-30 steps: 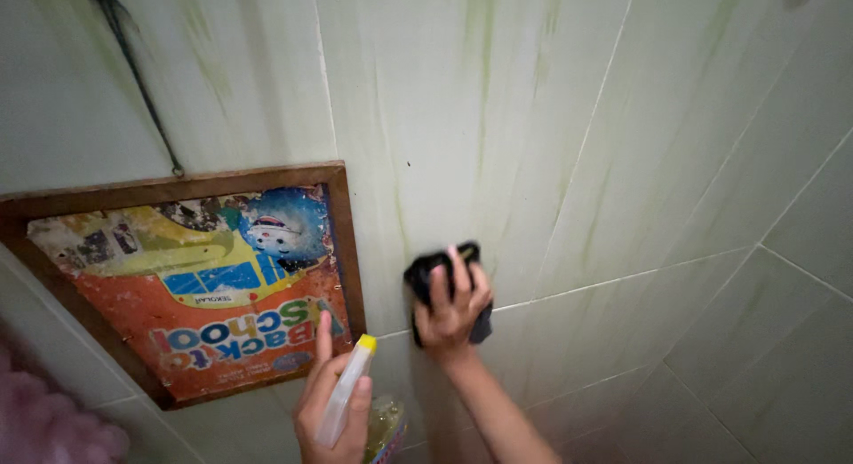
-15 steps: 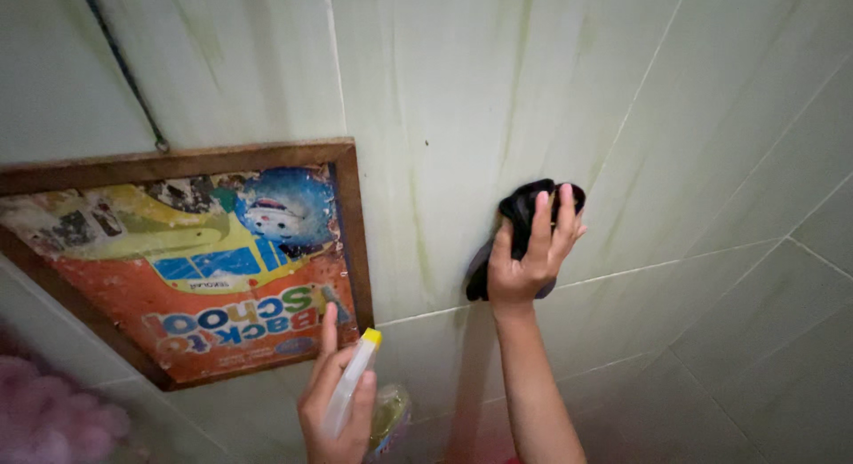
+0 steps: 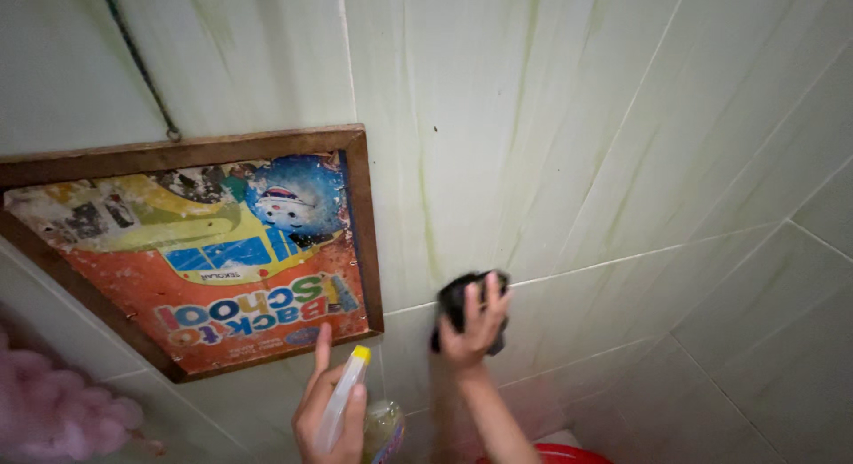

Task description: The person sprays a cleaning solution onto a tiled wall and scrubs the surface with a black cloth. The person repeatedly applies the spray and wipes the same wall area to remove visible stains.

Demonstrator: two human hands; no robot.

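The right hand (image 3: 471, 326) was pressed flat against the tiled wall (image 3: 577, 144), its fingers (image 3: 487, 295) spread and extended over a dark cloth (image 3: 458, 297), which was pinned to the tile rather than gripped in a fist. The cloth was seen as a black, crumpled wad, partly hidden beneath the palm, lying on a grout line just right of the wooden picture frame (image 3: 360, 224). The left hand (image 3: 330, 411) was held lower, at the bottom edge of the view, with its fingers curled around a clear spray bottle (image 3: 342, 397); the index finger was raised straight beside the bottle's yellow tip (image 3: 361, 353). The bottle was tilted upward toward the wall, near the lower right corner of the frame. The tiles were pale, with greenish streaks running down them. A faded, peeling poster in orange, yellow and blue was held in the frame, which hung from a dark cord (image 3: 138, 64). Something pink and fluffy (image 3: 49, 411) was seen at the lower left, and a red rim (image 3: 555, 453) at the bottom.
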